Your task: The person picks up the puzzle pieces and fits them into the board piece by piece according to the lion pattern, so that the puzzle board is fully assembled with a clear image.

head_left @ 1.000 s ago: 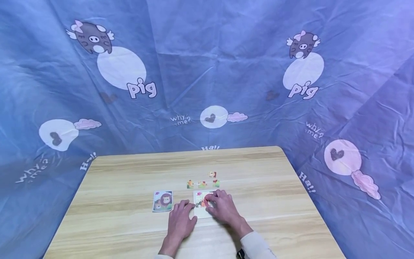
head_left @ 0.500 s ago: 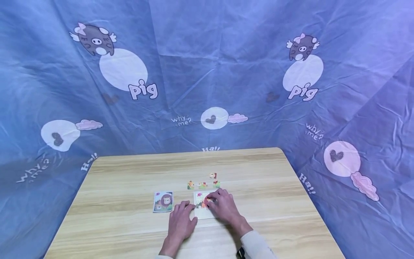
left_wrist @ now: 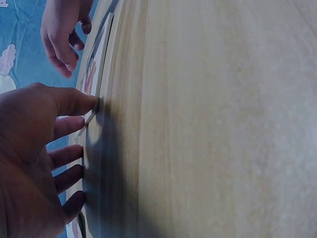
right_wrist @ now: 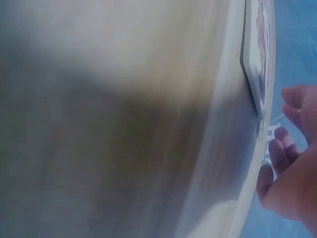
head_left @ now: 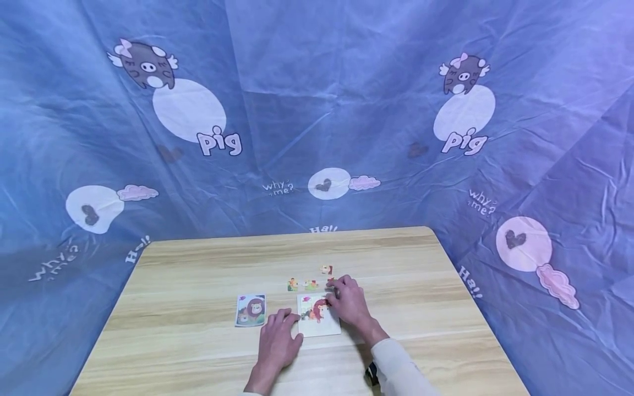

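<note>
A white puzzle board [head_left: 319,329] lies on the table with a partly assembled lion picture [head_left: 317,311] in its upper part. My left hand [head_left: 279,338] rests at its lower left corner, with thumb [left_wrist: 79,101] and index fingertip against the edges. My right hand [head_left: 350,301] hovers over the board's upper right corner, fingers loosely bent. In both wrist views nothing shows between its fingers. Its index fingertip is nearest a red-and-green puzzle piece [head_left: 330,280], mostly covered by the hand; contact cannot be made out.
More loose pieces lie behind the board: an orange-green one [head_left: 293,284], a pale green one [head_left: 311,284] and a red-and-cream one [head_left: 326,269]. A lion picture card [head_left: 250,310] lies left of the board on the wooden table [head_left: 198,264]. Blue printed cloth [head_left: 277,121] hangs around it.
My right hand has left the red lion-mane piece on the board and moved up and right toward the loose red-and-green piece. My left hand stays at the board's corner.
</note>
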Demonstrator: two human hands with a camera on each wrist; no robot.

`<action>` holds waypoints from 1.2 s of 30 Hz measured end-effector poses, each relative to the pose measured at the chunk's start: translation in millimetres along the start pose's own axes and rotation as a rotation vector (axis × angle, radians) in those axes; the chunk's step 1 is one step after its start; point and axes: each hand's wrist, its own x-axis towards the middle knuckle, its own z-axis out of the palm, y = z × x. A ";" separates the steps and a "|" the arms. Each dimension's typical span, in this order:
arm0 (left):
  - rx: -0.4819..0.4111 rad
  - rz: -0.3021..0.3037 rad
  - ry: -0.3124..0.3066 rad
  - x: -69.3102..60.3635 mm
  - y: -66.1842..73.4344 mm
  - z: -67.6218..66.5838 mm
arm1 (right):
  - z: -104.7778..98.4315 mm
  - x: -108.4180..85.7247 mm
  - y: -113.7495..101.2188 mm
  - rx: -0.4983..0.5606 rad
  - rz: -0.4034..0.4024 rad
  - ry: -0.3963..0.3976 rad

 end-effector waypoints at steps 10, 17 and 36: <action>0.002 -0.004 -0.003 -0.3 -1.1 0.7 | -2.6 21.2 1.8 -0.008 0.137 -0.042; 0.001 0.009 0.013 1.3 -0.7 2.8 | 0.1 37.2 3.0 -0.045 0.192 -0.072; 0.003 -0.006 0.014 -0.7 -1.3 4.0 | 6.8 59.4 3.1 -0.069 0.233 -0.144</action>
